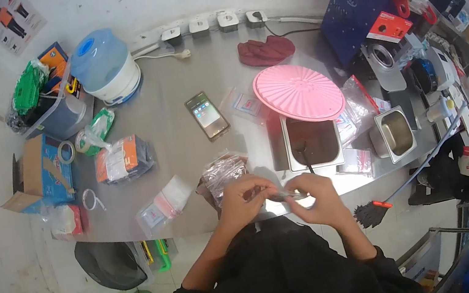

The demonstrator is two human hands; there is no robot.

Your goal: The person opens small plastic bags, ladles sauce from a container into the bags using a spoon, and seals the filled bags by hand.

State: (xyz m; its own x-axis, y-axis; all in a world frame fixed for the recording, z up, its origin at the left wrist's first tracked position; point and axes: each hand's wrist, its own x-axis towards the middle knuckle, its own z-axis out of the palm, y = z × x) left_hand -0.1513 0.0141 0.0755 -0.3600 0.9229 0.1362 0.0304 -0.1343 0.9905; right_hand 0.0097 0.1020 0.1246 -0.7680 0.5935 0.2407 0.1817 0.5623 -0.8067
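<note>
Small packet point(284, 196) bridged between two hands

And on my remote feed, left hand point(245, 200) and right hand point(320, 199) both have fingers pinched on it, neither nearer! I read its long axis as roughly sideways, hand to hand, at the bench's point(167, 114) near edge, right of the plastic-bag pile point(223, 172).

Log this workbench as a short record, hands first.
Left hand: fingers on a small item, details unclear
Right hand: fingers on the same item
Beside left hand: pile of clear packets
Right of centre: metal tub with a dark handle sticking out
Behind tub: pink lid, overlapping its far edge in view
Middle: phone, screen lit
</note>
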